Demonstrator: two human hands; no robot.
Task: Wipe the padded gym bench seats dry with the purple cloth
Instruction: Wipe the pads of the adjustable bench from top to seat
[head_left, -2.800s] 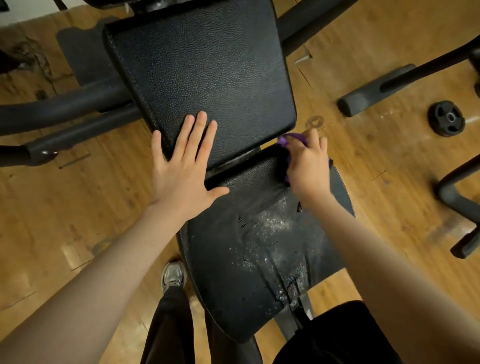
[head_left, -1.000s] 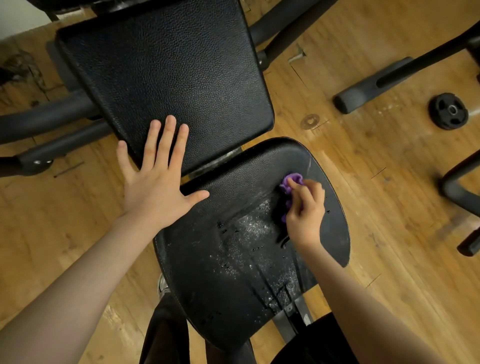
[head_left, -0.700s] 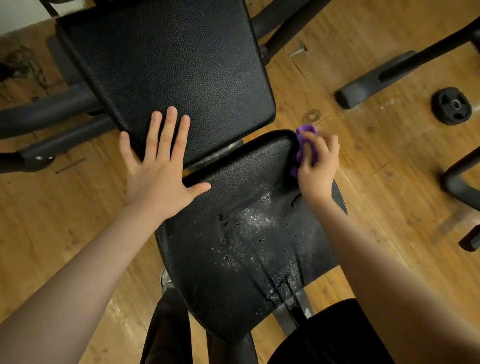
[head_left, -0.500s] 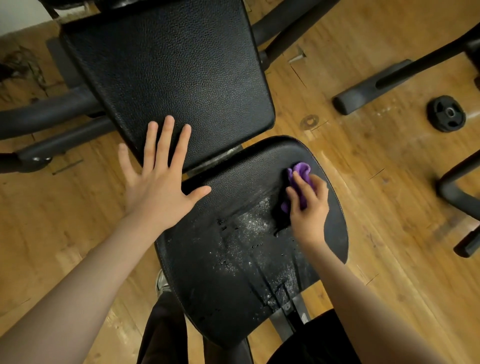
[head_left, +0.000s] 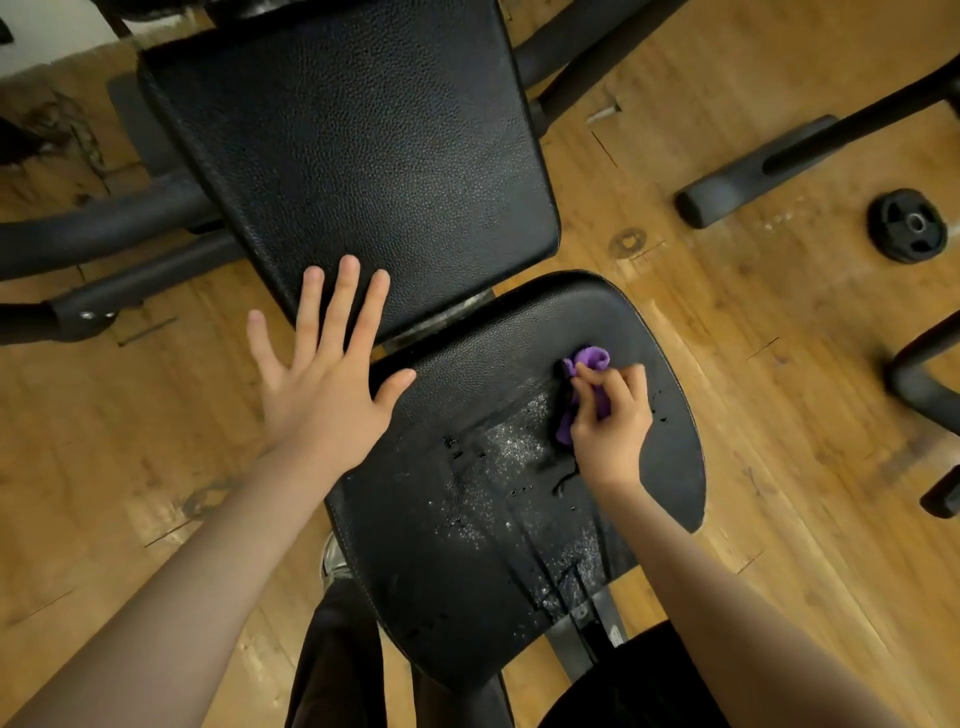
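Nearest the camera, the front of the seat pad (head_left: 441, 597) is speckled with droplets and a pale wet patch runs up its middle, so by the look of it this part is not yet dry. Just beyond that patch the right hand (head_left: 610, 421) pinches the purple cloth (head_left: 589, 361), its grip curled round a bunched wad and pressing it onto the pad toward the right-hand side. A tight bundle likely gives firmer pressure than a flat sheet, though it covers less with each pass. The leather above and beside the cloth looks duller and free of droplets. Across from it the left hand (head_left: 324, 395) lies spread and flat, palm over the pad's left corner and fingers reaching onto the back pad (head_left: 353, 145), probably to brace the body while leaning in. Farther off, a small weight plate (head_left: 906, 226) lies on the wooden floor (head_left: 727, 291).
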